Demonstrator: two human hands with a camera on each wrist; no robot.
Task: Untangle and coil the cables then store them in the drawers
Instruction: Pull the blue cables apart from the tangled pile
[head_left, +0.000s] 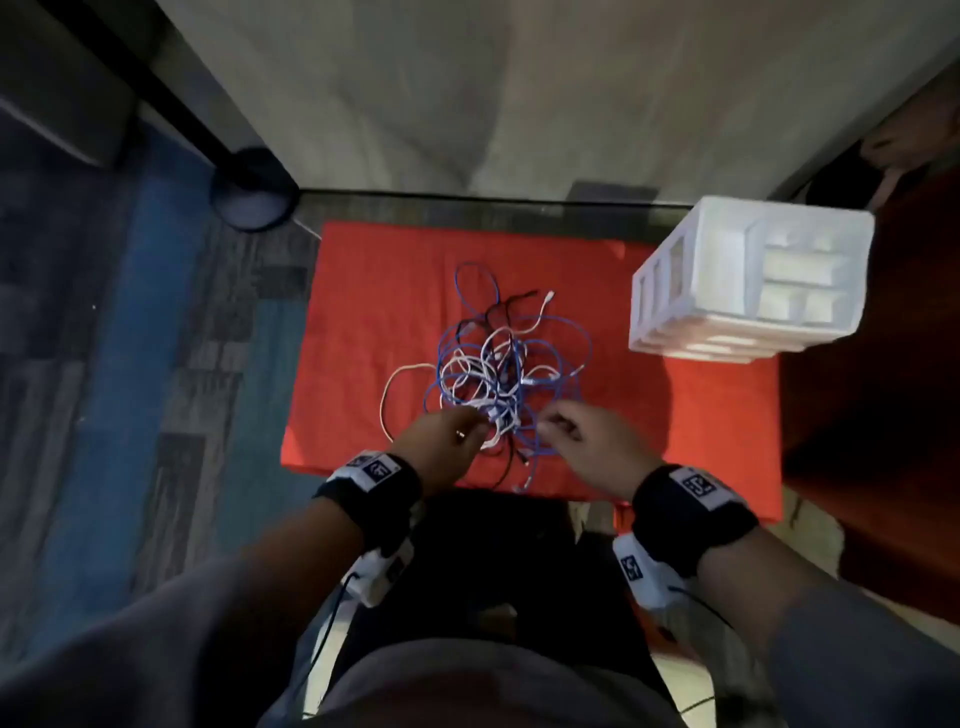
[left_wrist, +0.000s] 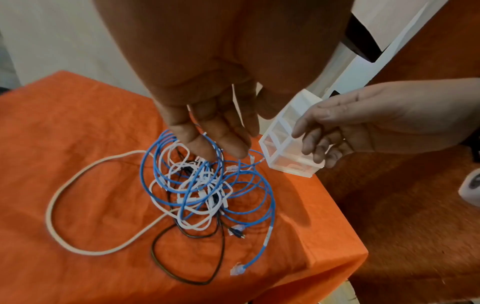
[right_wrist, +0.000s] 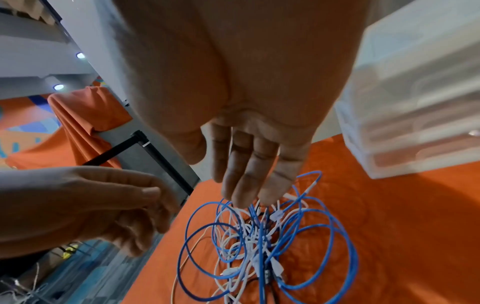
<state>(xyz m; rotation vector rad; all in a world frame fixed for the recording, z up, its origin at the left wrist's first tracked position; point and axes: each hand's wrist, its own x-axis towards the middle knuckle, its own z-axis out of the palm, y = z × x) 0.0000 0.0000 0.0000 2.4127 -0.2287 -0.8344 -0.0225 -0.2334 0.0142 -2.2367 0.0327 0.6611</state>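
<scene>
A tangle of blue, white and black cables (head_left: 498, 374) (left_wrist: 202, 191) (right_wrist: 259, 246) lies in the middle of the orange-red cloth on the table (head_left: 363, 312). A white drawer unit (head_left: 727, 291) (left_wrist: 288, 156) (right_wrist: 415, 102) stands at the table's back right, drawers shut. My left hand (head_left: 447, 436) (left_wrist: 215, 142) (right_wrist: 116, 209) hangs over the tangle's near left side, fingers loosely bent, tips touching the top strands. My right hand (head_left: 576, 431) (left_wrist: 337, 131) (right_wrist: 252, 174) hovers at the near right side with fingers pointing down, just above the cables, holding nothing.
A beige cable loop (head_left: 395, 395) spreads left of the tangle. A black loop and a blue plug end (head_left: 519, 486) reach the table's front edge. A dark round stand base (head_left: 254, 189) sits on the floor at back left; blue carpet lies to the left.
</scene>
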